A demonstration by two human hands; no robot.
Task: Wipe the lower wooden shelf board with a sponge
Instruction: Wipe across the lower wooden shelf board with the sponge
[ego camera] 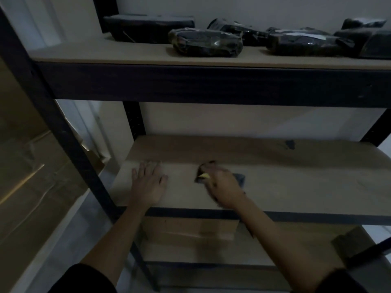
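Nearest the camera, two bare forearms with black sleeves at the frame's bottom edge reach forward over the black metal front rail [296, 216] of a shelving unit. Below that rail, on a lower level, a brown cardboard box [190, 229] sits behind the arms, with a dark block-shaped object [349, 242] to its right; what that object is cannot be told.

Left hand [148, 182]: palm down on the pale wooden shelf board [296, 182], fingers straight and slightly spread, resting near the board's left front area and holding nothing.

Right hand [222, 187]: motion-blurred, fingers curled over a dark sponge with a yellow underside [203, 176]. The sponge is pressed against the board just right of the left hand but apart from it, near the middle of the front half. A dark corner shows left of the knuckles and a bluish-grey edge shows at the right of the hand; whether that edge belongs to the sponge cannot be told.

Farther back on the same board, a small dark smudge [289, 143] lies near the right rear. Black uprights [135, 119] frame the bay against a light wall [254, 119].

Above, a broad black crossbeam [211, 85] carries an upper wooden board [105, 51]. On it stand several black plastic-wrapped parcels [207, 42], and a flat black box [148, 25] lies at the left rear. At far left, a glossy brown panel [25, 166] stands beside the unit.
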